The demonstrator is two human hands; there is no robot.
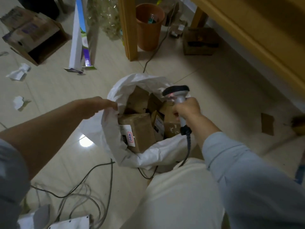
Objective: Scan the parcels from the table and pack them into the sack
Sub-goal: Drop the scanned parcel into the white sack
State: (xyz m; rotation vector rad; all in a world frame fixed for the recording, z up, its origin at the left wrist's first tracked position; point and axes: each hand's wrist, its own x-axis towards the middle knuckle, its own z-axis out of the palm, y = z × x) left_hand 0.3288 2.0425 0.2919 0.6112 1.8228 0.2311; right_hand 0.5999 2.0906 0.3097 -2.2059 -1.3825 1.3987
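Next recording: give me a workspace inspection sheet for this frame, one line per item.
Surface: glossy tiled floor, light glare beside the sack.
Job's things: white sack open on the floor, several brown parcels inside; scanner above its mouth.
Clutter: crumpled paper, open carton, flat cardboard piece on the floor.
Grips: left hand open at the sack's rim; right hand grips the scanner handle.
Cables: scanner cable hangs from the handle; loose cables lie on the floor.
Surroundings: orange bin beside a wooden table leg.
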